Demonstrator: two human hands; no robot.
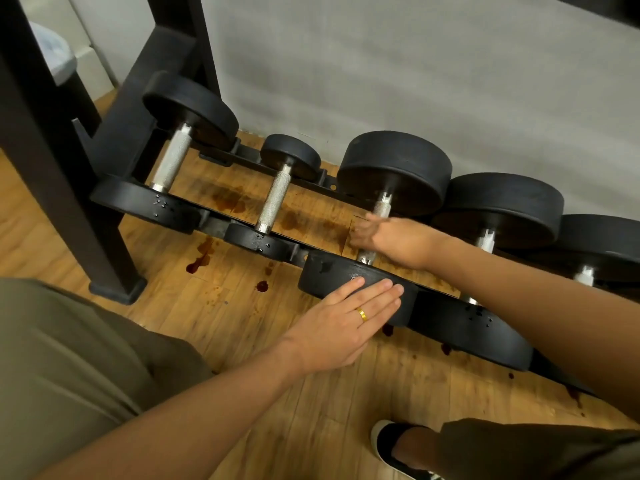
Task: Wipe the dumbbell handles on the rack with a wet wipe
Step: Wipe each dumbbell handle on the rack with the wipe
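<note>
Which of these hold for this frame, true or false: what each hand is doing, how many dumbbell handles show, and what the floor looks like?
1. The right hand is closed around the handle of the third dumbbell from the left. True.
2. The left hand grips a handle. False: it lies flat, fingers extended, on that dumbbell's near weight.
3. The left hand wears a gold ring. True.
4. The wet wipe is plainly visible. False: the right hand is blurred, and no wipe can be made out.
5. The wooden floor is spotless. False: dark reddish stains mark it under and in front of the rack.
</note>
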